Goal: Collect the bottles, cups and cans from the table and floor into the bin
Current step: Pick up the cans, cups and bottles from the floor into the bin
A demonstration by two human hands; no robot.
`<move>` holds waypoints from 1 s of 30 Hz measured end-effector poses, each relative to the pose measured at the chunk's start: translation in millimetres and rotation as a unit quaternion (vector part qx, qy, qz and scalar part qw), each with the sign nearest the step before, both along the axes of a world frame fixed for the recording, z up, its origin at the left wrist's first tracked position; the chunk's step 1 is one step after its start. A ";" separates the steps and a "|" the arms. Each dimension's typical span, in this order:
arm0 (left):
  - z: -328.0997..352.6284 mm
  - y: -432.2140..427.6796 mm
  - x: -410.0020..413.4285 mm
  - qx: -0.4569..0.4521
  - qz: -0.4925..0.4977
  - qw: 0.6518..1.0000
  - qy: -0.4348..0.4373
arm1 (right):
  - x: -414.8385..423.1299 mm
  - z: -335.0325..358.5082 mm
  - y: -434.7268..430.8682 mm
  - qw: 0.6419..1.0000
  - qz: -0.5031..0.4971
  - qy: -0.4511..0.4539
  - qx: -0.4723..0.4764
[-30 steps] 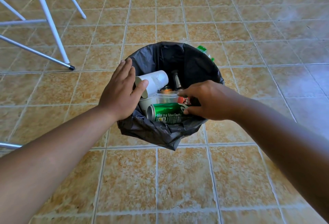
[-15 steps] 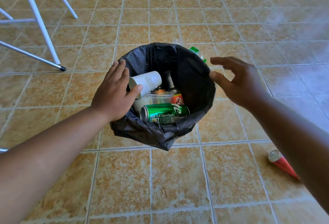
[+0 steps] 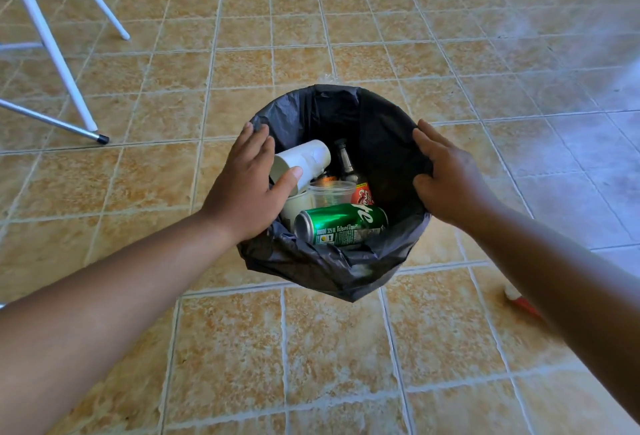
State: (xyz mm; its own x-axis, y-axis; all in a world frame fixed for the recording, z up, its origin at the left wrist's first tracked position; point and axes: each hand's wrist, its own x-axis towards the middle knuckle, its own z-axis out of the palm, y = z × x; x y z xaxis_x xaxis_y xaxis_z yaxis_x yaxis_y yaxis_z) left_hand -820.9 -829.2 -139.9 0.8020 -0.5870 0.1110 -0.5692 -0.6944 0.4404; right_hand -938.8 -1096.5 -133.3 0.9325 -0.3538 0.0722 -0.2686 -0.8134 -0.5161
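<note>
Both hands are released, fingers straight, each lying flat against a side of the bin (image 3: 381, 123), which stands on the tiled floor (image 3: 311, 348) between them. The left hand (image 3: 247, 185) rests on the left rim over the black liner, its thumb reaching inside to touch a white paper cup (image 3: 304, 157) that lies on its side. The right hand (image 3: 446, 178) rests on the opposite rim, fingers spread along the outer edge and thumb at the inner side of the liner; whether it pinches the plastic I cannot tell.

Between the two hands, inside the bin, a green can (image 3: 341, 223) lies on its side nearest the person. Just past it stands a clear plastic cup (image 3: 330, 192), with a red can (image 3: 362, 194) beside it toward the right hand. A dark bottle (image 3: 344, 161) leans further in, next to the white cup.

Outside the right forearm, a red object (image 3: 523, 303) lies on the floor, partly hidden by the arm and blurred. Well off beyond the left hand stand thin white metal legs (image 3: 52, 50) with a black foot
</note>
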 end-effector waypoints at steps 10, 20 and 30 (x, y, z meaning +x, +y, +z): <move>-5.1 -110.4 -30.1 -0.002 -0.089 0.996 -0.014 | -91.6 -1.1 -75.1 0.993 -0.117 0.000 -0.009; -10.1 -135.7 -40.0 -0.015 -0.112 0.993 -0.030 | -120.6 -23.2 -110.4 0.971 -0.174 -0.123 0.112; -10.6 -135.6 -40.7 -0.012 -0.107 0.993 -0.038 | -191.6 -133.8 -152.2 0.962 -0.140 0.226 -0.059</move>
